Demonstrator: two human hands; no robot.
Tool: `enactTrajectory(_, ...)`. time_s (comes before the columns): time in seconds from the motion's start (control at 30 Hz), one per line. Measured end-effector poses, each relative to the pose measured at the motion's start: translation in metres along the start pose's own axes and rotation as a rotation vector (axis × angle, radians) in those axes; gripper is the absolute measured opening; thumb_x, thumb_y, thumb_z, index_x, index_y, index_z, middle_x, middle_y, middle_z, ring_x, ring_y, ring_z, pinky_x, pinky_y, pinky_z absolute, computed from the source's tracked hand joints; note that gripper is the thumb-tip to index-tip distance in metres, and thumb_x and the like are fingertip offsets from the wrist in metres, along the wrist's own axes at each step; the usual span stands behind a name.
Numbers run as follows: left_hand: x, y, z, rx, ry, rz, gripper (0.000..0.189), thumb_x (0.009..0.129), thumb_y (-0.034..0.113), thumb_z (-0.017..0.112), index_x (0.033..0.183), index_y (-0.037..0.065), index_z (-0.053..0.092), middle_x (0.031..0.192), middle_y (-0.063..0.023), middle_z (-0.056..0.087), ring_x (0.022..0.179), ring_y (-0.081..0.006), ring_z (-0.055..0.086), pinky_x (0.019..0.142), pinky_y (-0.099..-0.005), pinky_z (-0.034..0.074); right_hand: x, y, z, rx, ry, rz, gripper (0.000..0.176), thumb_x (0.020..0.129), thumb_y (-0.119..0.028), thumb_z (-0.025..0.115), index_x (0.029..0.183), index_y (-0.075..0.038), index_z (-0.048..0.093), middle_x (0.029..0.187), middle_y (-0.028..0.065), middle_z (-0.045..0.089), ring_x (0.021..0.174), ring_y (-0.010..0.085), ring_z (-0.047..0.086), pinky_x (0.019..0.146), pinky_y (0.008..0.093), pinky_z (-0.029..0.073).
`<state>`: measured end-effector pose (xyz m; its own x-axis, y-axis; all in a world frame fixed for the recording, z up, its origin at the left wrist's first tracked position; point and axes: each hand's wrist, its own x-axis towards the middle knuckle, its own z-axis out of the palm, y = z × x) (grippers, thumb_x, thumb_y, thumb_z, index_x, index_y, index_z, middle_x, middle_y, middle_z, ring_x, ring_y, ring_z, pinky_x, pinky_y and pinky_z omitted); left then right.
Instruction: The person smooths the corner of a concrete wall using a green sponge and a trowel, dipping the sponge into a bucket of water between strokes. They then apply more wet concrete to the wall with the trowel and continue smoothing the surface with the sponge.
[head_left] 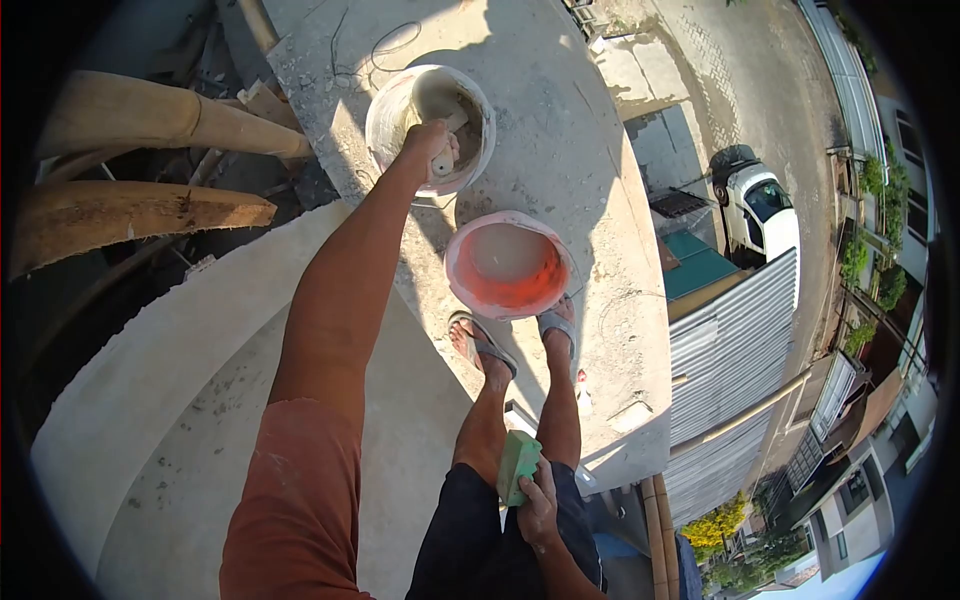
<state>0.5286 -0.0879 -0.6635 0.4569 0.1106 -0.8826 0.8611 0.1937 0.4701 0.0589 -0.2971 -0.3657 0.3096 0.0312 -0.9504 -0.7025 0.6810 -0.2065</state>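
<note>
My left hand (428,143) reaches into a white bucket (377,135), its fingers wrapped round the pale handle of a trowel (443,163). The trowel's blade dips toward grey, wet-looking mix inside and is partly hidden by the hand. Nearer to me stands a red-orange bucket (553,275) with a whitish-smeared rim and cloudy liquid in it. Low in front of my shorts, my right hand (540,503) grips a green sponge (518,467) that looks like a thick block.
I stand in sandals on a dusty concrete ledge (625,330). Beyond its right edge lie a lower corrugated metal roof (735,345), a road and a white vehicle (765,205). Bamboo poles (190,120) are at the left, above a dark drop. A curved plastered surface (250,390) runs beside me.
</note>
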Motion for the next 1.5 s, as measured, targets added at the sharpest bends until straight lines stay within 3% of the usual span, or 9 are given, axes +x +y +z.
enactTrajectory(0.23, -0.063, -0.048, -0.015, 0.004, -0.079, 0.301, 0.030, 0.103, 0.029, 0.050, 0.098, 0.000, 0.057, 0.072, -0.0046, 0.054, 0.054, -0.0133, 0.054, 0.049, -0.0305, 0.047, -0.002, -0.013, -0.006, 0.049, -0.047, -0.024, 0.056, 0.095, -0.007, 0.053, 0.148, 0.000, 0.036, 0.134, 0.0112, 0.050, 0.124, 0.0211, 0.050, 0.107, 0.0334, 0.038)
enactTrajectory(0.37, -0.155, -0.064, -0.028, 0.003, -0.167, 0.317, 0.028, 0.104, 0.028, 0.048, 0.104, 0.001, 0.056, 0.073, -0.0033, 0.054, 0.056, -0.0114, 0.053, 0.050, -0.0285, 0.047, -0.004, -0.028, -0.015, 0.088, -0.026, -0.129, 0.055, 0.095, -0.007, 0.051, 0.148, -0.001, 0.038, 0.132, 0.0110, 0.052, 0.124, 0.0193, 0.050, 0.104, 0.0336, 0.042)
enactTrajectory(0.63, -0.410, -0.062, -0.046, -0.151, -0.366, 0.327, 0.020, 0.103, 0.024, 0.053, 0.111, 0.006, 0.053, 0.086, -0.0042, 0.055, 0.068, -0.0134, 0.056, 0.059, -0.0274, 0.048, -0.044, -0.122, -0.022, -0.333, -0.080, -0.243, 0.054, 0.095, -0.020, 0.055, 0.145, -0.005, 0.045, 0.127, 0.0135, 0.052, 0.115, 0.0217, 0.053, 0.097, 0.0304, 0.045)
enactTrajectory(0.77, -0.502, -0.044, -0.050, -0.168, -0.403, 0.364, 0.017, 0.103, 0.021, 0.052, 0.108, 0.005, 0.053, 0.088, -0.0059, 0.056, 0.068, -0.0149, 0.057, 0.058, -0.0290, 0.049, -0.054, -0.148, -0.022, -0.360, -0.244, -0.411, 0.050, 0.095, -0.021, 0.054, 0.141, -0.003, 0.047, 0.131, 0.0158, 0.056, 0.113, 0.0229, 0.060, 0.097, 0.0318, 0.048)
enactTrajectory(0.93, -0.571, -0.023, -0.051, -0.181, -0.431, 0.431, 0.014, 0.102, 0.020, 0.052, 0.104, 0.006, 0.052, 0.089, -0.0064, 0.057, 0.068, -0.0138, 0.056, 0.058, -0.0278, 0.048, -0.109, -0.189, 0.027, 0.068, -0.461, -0.301, 0.062, 0.089, -0.018, 0.054, 0.147, -0.004, 0.037, 0.138, 0.0159, 0.052, 0.126, 0.0276, 0.055, 0.110, 0.0396, 0.043)
enactTrajectory(1.1, -0.619, -0.005, -0.053, -0.145, -0.472, 0.571, 0.018, 0.100, 0.019, 0.054, 0.108, 0.004, 0.051, 0.091, -0.0060, 0.057, 0.068, -0.0126, 0.056, 0.060, -0.0269, 0.047, -0.163, -0.232, 0.085, -0.073, -0.621, -0.449, 0.061, 0.085, -0.013, 0.053, 0.144, -0.005, 0.041, 0.133, 0.0132, 0.053, 0.121, 0.0262, 0.055, 0.104, 0.0401, 0.045)
enactTrajectory(1.27, -0.650, 0.004, -0.060, -0.156, -0.418, 0.698, 0.019, 0.102, 0.019, 0.053, 0.111, 0.002, 0.051, 0.089, -0.0039, 0.055, 0.068, -0.0101, 0.053, 0.062, -0.0252, 0.046, -0.229, -0.279, 0.153, -0.698, -0.743, -1.050, 0.072, 0.084, -0.011, 0.061, 0.152, -0.006, 0.037, 0.139, 0.0115, 0.050, 0.134, 0.0225, 0.045, 0.114, 0.0379, 0.032)
enactTrajectory(1.37, -0.659, 0.006, -0.068, -0.162, -0.413, 0.715, 0.019, 0.103, 0.019, 0.052, 0.110, 0.001, 0.051, 0.086, -0.0029, 0.054, 0.068, -0.0091, 0.052, 0.063, -0.0241, 0.044, -0.276, -0.304, 0.207, -1.175, -0.770, -1.617, 0.075, 0.073, -0.010, 0.069, 0.145, -0.007, 0.049, 0.138, 0.0178, 0.051, 0.131, 0.0339, 0.048, 0.111, 0.0423, 0.037)
enactTrajectory(1.5, -0.672, 0.006, -0.078, -0.058, -0.346, 0.862, 0.017, 0.103, 0.019, 0.053, 0.109, 0.003, 0.053, 0.080, -0.0005, 0.053, 0.067, -0.0073, 0.051, 0.062, -0.0233, 0.042, -0.304, -0.309, 0.248, -1.412, -0.760, -1.741, 0.075, 0.067, -0.009, 0.068, 0.141, -0.009, 0.054, 0.137, 0.0187, 0.051, 0.127, 0.0398, 0.048, 0.110, 0.0455, 0.038)
